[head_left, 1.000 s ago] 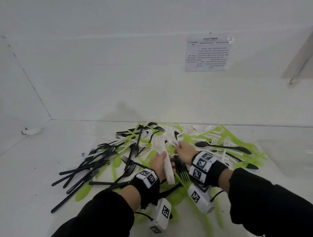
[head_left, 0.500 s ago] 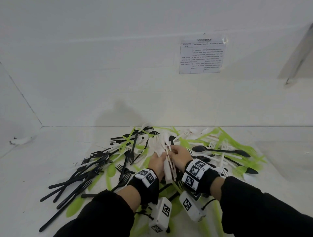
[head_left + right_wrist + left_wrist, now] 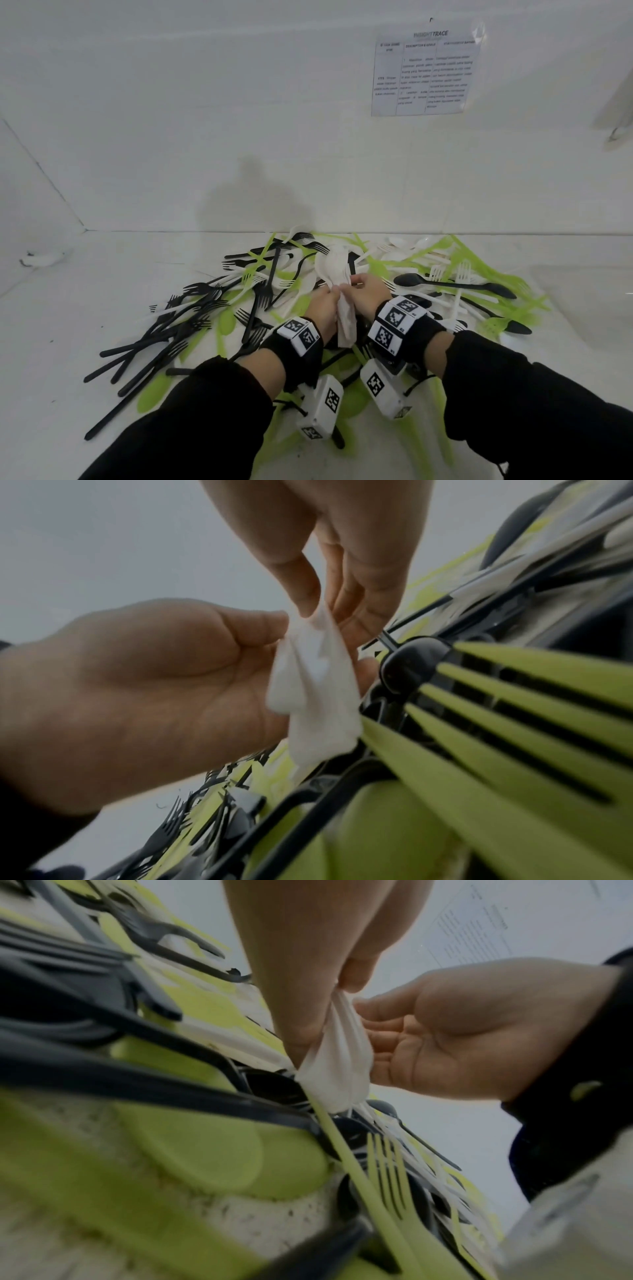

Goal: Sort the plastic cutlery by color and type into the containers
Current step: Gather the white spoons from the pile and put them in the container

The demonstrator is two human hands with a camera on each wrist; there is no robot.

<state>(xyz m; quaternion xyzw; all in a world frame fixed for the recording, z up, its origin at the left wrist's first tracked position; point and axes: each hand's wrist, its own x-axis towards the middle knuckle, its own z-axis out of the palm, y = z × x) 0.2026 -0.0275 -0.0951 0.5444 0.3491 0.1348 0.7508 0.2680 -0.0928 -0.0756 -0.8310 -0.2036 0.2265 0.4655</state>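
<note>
our left hand (image 3: 323, 310) fingers (image 3: 298, 1031) curl round a bundle of white cutlery (image 3: 339, 291), long axis running away from us, heads up. right hand (image 3: 368, 294) fingers (image 3: 301, 593) pinch its upper part from the right. both equally near. bundle hangs just above the mixed pile (image 3: 212, 308) on the worktop (image 3: 68, 325). no containers seen.

Bright, even head view; soft wall shadow; dim, blurred wrist views
</note>
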